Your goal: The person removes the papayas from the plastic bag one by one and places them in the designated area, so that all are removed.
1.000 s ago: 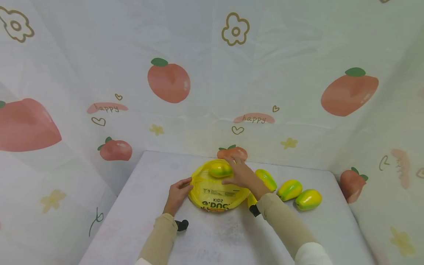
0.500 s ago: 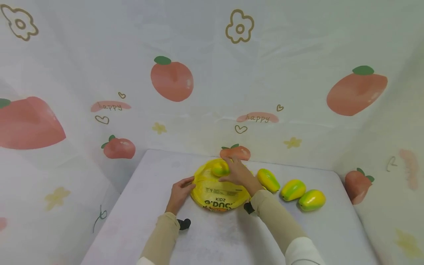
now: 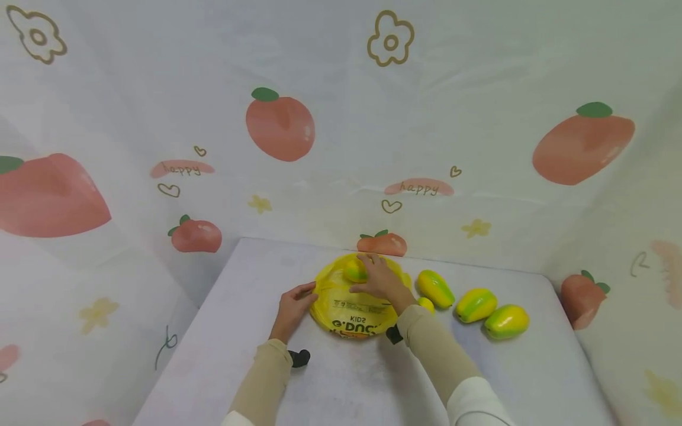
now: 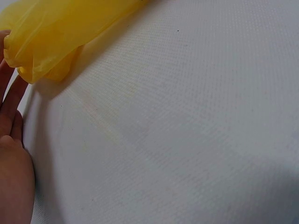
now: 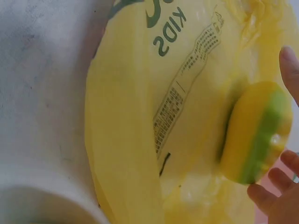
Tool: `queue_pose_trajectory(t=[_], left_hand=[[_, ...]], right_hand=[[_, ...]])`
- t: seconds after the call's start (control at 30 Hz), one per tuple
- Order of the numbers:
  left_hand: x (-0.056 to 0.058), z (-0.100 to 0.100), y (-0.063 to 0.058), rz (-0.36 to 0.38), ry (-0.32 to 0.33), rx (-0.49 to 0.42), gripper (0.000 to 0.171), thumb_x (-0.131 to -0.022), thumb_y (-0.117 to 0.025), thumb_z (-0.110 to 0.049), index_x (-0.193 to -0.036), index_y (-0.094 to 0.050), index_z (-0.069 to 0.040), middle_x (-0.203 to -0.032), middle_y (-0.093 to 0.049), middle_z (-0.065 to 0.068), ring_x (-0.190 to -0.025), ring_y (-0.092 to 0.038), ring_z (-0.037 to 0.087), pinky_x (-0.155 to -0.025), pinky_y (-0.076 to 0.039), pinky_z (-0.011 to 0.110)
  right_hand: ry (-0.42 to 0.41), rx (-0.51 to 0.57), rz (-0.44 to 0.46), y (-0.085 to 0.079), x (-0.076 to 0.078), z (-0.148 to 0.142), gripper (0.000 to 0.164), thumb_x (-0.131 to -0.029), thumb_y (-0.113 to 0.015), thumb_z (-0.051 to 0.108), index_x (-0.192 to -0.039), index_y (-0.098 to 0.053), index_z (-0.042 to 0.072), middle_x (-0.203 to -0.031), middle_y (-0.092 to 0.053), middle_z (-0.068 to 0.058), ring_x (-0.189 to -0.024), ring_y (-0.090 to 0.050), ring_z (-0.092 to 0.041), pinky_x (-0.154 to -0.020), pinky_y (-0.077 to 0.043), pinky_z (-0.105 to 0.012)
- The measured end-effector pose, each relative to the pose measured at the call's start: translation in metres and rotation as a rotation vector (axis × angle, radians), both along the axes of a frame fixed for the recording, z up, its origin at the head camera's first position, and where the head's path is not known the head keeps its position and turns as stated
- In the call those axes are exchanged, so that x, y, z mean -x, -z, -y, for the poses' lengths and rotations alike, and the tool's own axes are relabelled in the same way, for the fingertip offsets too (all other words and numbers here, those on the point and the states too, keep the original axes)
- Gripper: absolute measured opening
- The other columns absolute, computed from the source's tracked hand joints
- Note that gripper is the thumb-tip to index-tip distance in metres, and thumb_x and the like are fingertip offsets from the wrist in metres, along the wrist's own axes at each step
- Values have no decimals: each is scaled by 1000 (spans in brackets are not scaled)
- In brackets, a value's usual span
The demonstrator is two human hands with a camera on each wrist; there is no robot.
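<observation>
A yellow plastic bag [image 3: 326,313] with dark printing lies spread wide at its mouth on the table. My left hand [image 3: 295,306] pinches its left edge between thumb and fingers, and in the left wrist view the bag's gathered edge [image 4: 42,51] lies at the fingers. Inside, toward the back, rests a yellow-and-green papaya [image 5: 257,133]. My right hand [image 3: 380,278] reaches over the bag with the thumb spread away from the papaya. In the right wrist view the fingertips [image 5: 261,196] are right at the fruit's lower end.
Right of the bag lie three more papayas: one near the bag [image 3: 436,289], one in the middle [image 3: 476,305] and one farthest right [image 3: 507,322]. Another yellow fruit [image 3: 426,304] peeks out behind the right forearm. A printed cloth wall [image 3: 319,195] closes off the table's back edge.
My right hand has shifted slightly left over the papaya, covering more of it in the head view. My left hand stays at the bag's edge. The head view has turned slightly.
</observation>
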State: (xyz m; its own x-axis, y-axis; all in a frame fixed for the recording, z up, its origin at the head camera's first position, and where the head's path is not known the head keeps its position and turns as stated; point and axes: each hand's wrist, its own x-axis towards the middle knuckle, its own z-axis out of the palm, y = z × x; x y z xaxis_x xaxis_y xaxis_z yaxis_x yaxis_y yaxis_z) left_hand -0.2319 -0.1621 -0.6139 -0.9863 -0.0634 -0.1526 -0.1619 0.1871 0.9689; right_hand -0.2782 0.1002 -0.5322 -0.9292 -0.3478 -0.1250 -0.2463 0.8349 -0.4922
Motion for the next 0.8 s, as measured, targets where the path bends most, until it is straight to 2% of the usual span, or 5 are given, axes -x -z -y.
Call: queue_pose_trajectory(t=[0.4,0.57,0.8], left_hand=[[1,0,3,11,-4,13,34,-91,-75,-26,-125,-73,-19,-137,-69,1,-139,-55,24,-120,-44,46],[1,0,3,4,-11,19,34,-91,-75,-26,-124,-73,-18,-136,-69,2,-138,-57,24,-119,-45,46],[0,-1,2,9,-12,13,34,-91,-75,-22,-125,-73,-19,-136,-69,1,-136,-59,22,-118,-46,43]], right_hand=[[15,-66,1,1,-1,2,96,-84,-79,53,-160,-31,18,-159,-34,-19,-142,-37,-42,-116,-45,-55],[16,-122,-30,3,-2,4,89,-86,-82,42,-157,-36,16,-149,-38,-18,-131,-40,-39,-107,-51,-49],[23,-199,-99,3,-4,8,69,-90,-79,23,-149,-46,13,-134,-42,-19,-116,-42,-37,-94,-53,-46]])
